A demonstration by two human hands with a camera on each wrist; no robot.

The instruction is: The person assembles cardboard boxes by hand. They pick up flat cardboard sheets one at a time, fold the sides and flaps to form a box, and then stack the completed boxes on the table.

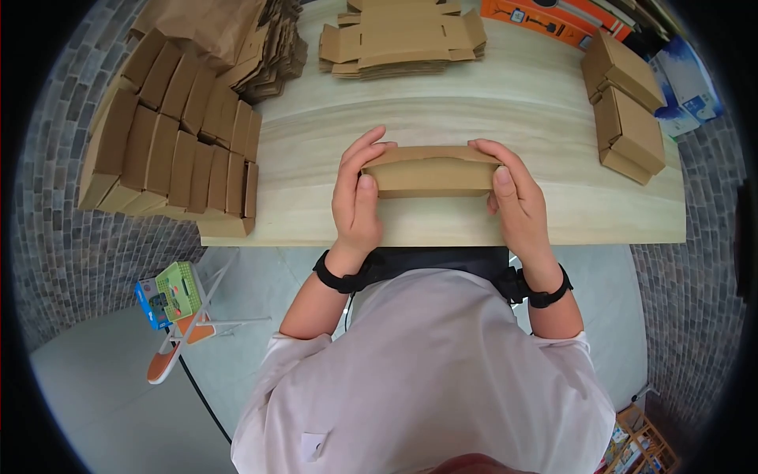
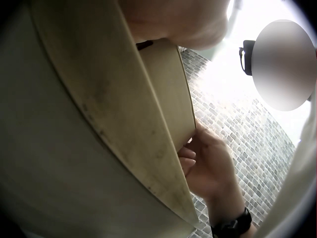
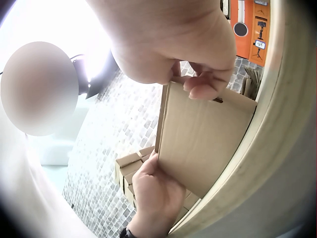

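Note:
Between my two hands stands a brown cardboard box [image 1: 433,178] near the front edge of the table. My left hand [image 1: 359,197] grips its left end, thumb at the near side and fingers along the far top edge. At the other end my right hand [image 1: 517,197] holds it the same way, some fingertips bent around the corner. In the right wrist view, a broad plain side of the box [image 3: 203,139] faces me, with a small slot near the right hand's fingers. The left wrist view shows the box [image 2: 168,89] partly hidden behind the table edge.
Rows of folded boxes [image 1: 166,162] are stacked at the left of the table. Flat cardboard blanks [image 1: 403,43] lie in a pile at the back, with more flat cardboard [image 1: 268,51] beside them. Two boxes [image 1: 628,130] sit at the right, near an orange carton [image 1: 545,24].

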